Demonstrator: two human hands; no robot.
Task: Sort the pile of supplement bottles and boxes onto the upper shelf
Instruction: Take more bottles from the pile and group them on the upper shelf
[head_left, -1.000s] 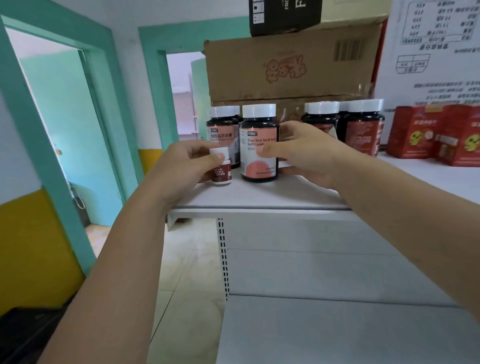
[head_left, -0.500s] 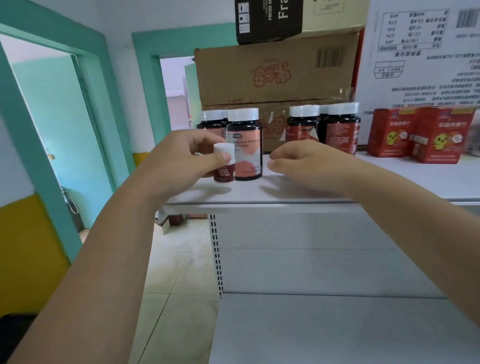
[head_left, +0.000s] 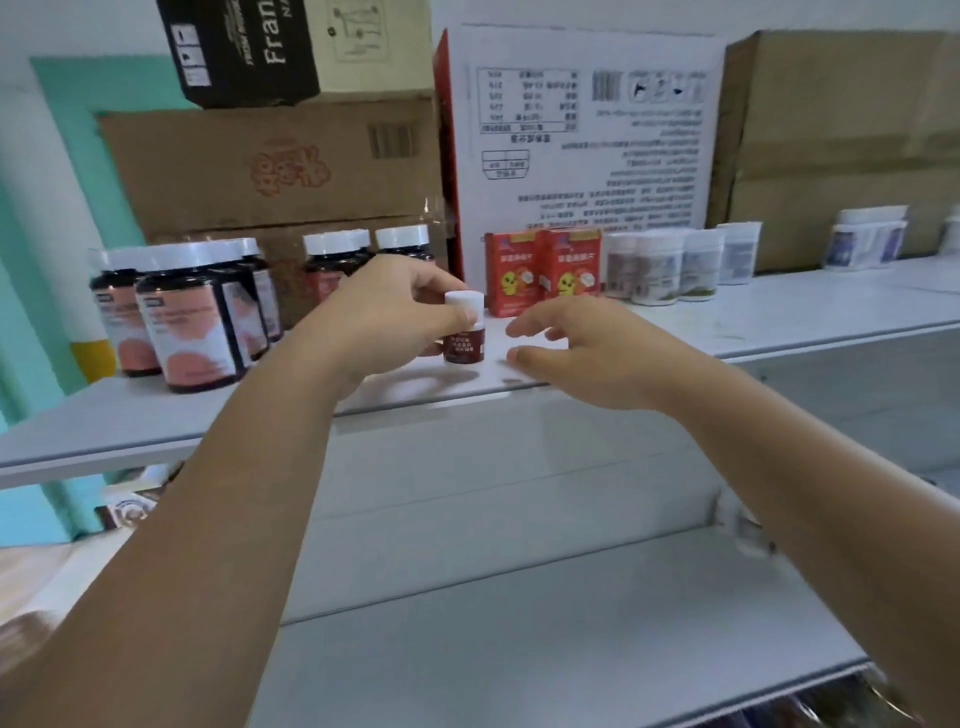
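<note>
The left hand pinches a small vial by its white cap, thumb in front and fingers behind. The vial stands upright, its base at or just above the shelf; I cannot tell whether it touches. It sits near the front edge, between the dark bottles on the left and the red boxes behind. The right hand hovers just beside it, palm down, fingers loosely spread, empty. Both forearms reach up and forward.
</note>
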